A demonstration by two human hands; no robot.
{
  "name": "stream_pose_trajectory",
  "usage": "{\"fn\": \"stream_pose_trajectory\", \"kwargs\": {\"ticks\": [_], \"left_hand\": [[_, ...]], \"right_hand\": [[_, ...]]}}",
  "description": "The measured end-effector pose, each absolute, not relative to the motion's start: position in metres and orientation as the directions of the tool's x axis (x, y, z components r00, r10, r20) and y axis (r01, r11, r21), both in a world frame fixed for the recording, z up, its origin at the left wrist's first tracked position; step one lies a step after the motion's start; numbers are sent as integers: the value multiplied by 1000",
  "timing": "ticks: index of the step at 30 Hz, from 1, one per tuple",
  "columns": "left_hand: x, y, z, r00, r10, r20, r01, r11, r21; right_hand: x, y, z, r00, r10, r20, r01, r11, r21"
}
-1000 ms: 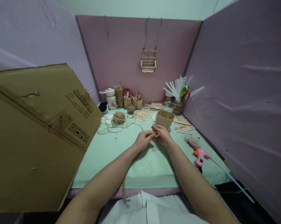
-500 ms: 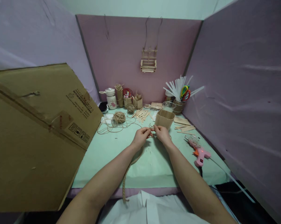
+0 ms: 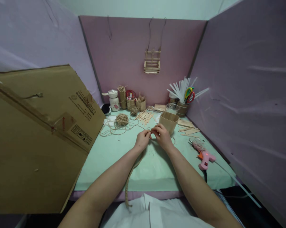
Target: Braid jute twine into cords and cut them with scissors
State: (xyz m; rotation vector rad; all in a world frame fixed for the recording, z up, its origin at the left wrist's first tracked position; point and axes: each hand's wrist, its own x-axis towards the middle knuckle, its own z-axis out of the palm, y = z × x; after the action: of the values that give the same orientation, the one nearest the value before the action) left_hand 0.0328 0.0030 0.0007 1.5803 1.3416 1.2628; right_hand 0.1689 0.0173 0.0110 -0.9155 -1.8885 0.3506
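My left hand (image 3: 142,140) is closed, pinching the working end of a braided twine cord (image 3: 131,172). From that hand the braid runs down over the table's front edge. My right hand (image 3: 161,136) is closed too, its fingertips meeting the left ones on the thin twine strands. The strands between the fingers are mostly hidden. Just behind my right hand stands a cup of craft sticks (image 3: 170,120). Loose twine leads back to a twine ball (image 3: 121,119) on the left, and a short loop of twine shows right of my right hand.
A pink hot glue gun (image 3: 206,156) lies at the right, its red light lit. Loose craft sticks (image 3: 189,129) lie behind it. A large cardboard box (image 3: 45,136) stands at the left. Along the back are a white bottle (image 3: 114,102) and a container (image 3: 182,109) holding glue sticks and scissors.
My right hand has shifted slightly left and its fingers have risen over the left fingertips. My left hand has moved a little left. The view has shifted slightly.
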Motion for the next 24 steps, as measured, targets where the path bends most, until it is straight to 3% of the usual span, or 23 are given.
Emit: {"fn": "stream_pose_trajectory", "kwargs": {"ticks": [8,15,20,24], "left_hand": [[32,-5,9,4,955,297,415,-272,868],[33,-5,6,76,950,302,466,-301,832],[34,-4,6,100,962,255,462,-272,844],[36,-5,8,75,970,233,423,-243,873]], "right_hand": [[166,18,11,-147,819,555,392,563,-728],[166,23,9,-118,954,277,193,295,-936],[166,20,11,-136,978,157,50,165,-985],[165,21,10,-82,982,168,26,171,-985]]}}
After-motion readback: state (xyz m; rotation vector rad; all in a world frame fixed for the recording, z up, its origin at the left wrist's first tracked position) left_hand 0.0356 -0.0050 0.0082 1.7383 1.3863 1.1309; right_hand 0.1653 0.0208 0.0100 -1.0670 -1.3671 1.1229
